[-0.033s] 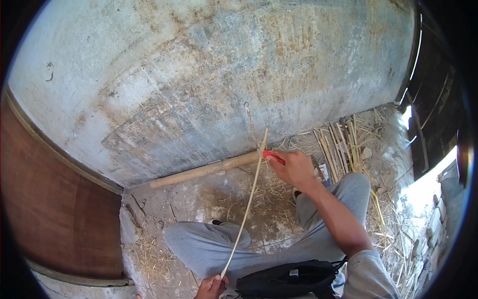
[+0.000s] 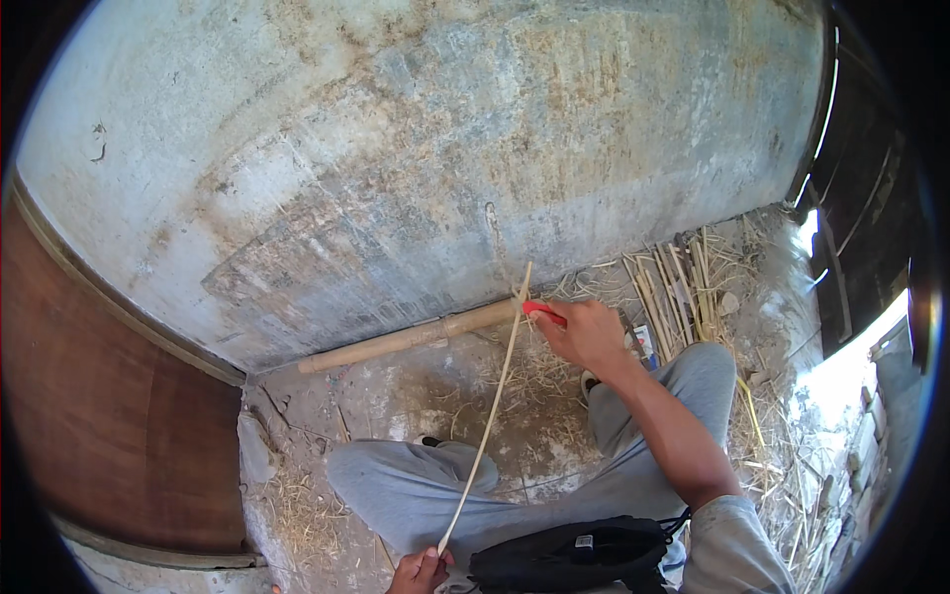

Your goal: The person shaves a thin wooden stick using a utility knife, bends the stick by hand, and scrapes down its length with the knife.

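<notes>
My left hand (image 2: 421,571) is closed around the lower end of a long, thin, pale bamboo strip (image 2: 492,421). The strip slants up and away to the right, across my lap and over the floor. Near its far end, my right hand (image 2: 586,332) grips a small red-handled tool (image 2: 544,314), which meets the strip. Its working edge is too small to make out. A thick bamboo pole (image 2: 411,339) lies along the foot of the wall, behind the strip's far part.
Several cut bamboo sticks (image 2: 673,297) lie in a bunch at the right, among straw and shavings. A black bag (image 2: 574,559) rests on my lap. Ahead rises a stained wall (image 2: 475,148); a brown wooden panel (image 2: 119,416) stands at the left.
The bamboo strip's far tip sits slightly lower, drawn a little toward me. Both hands stay nearly in place, still holding.
</notes>
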Demonstrator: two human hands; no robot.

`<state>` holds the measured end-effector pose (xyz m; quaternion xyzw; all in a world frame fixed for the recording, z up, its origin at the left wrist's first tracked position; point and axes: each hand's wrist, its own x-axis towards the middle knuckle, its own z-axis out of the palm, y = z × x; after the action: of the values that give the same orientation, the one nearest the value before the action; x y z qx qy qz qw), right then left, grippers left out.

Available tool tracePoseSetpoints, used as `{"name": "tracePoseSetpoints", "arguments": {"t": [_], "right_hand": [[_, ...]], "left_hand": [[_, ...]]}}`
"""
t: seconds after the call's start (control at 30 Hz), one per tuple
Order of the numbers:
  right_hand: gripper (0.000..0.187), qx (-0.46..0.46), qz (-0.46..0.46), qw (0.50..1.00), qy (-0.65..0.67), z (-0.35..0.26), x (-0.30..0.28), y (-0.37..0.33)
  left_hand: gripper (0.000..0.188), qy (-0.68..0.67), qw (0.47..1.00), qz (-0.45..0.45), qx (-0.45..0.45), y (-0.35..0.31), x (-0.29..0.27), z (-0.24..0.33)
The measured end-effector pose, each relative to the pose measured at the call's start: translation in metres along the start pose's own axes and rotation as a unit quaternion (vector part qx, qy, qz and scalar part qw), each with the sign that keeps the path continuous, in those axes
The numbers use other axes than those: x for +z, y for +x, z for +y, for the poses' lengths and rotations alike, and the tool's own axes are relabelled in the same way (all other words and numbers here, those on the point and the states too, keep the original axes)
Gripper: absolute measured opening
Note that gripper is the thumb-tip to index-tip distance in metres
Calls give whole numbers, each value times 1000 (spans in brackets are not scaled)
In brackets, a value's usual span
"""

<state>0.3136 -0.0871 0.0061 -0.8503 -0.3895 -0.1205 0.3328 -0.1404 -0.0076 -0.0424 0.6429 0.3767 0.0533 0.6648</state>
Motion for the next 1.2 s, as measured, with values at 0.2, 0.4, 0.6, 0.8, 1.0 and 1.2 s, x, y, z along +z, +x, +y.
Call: {"name": "tracePoseSetpoints", "arguments": {"t": [0.2,0.4,0.6,0.8,1.0,1.2], "right_hand": [[34,-38,26,999,-17,-5,6,-5],[33,-4,-7,1000,17,-6,16,-5],[30,29,50,998,6,5,7,4],[38,222,22,945,238,47,15,14],[39,181,-1,900,396,0,19,-4],[29,341,-59,759,551,19,27,-1]], "left_hand": [[47,-90,991,-22,-98,-16,-3,20],[44,5,998,-34,-44,-9,-20,-15],[40,-106,979,-116,-132,-22,-26,-18],[45,138,989,-45,21,-18,-13,-30],[46,129,982,19,134,-16,-3,-27],[34,281,939,68,186,-14,12,-7]]}}
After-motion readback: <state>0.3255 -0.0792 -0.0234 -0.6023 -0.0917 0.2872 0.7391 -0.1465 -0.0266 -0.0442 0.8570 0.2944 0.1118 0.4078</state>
